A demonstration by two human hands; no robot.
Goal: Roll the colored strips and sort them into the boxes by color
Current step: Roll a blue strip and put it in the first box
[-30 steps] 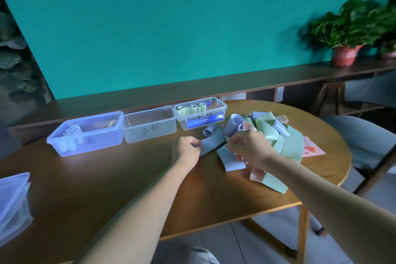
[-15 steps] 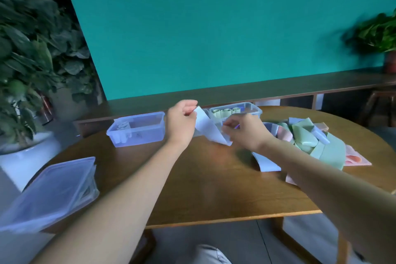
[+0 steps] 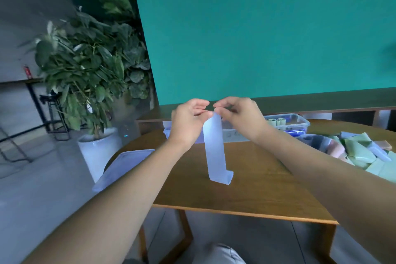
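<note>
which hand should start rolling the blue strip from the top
Right, probably. The right hand pinches the blue strip at its top edge, fingertips over it; the left hand grips beside it and can steady the strip.

Home or office lounge, teal wall (image 3: 267,28), round wooden table (image 3: 257,188), large potted plant (image 3: 90,75)

A single wide-angle view comes from the person's head, looking forward and slightly down over both forearms, which reach in from the bottom corners to the hands near the middle of the picture. It sits close above the near edge of the tabletop (image 3: 246,188). The view is tilted, so the teal wall (image 3: 267,32) ahead leans. A potted plant (image 3: 90,70) stands far left and boxes (image 3: 287,123) lie across the tabletop.
</note>
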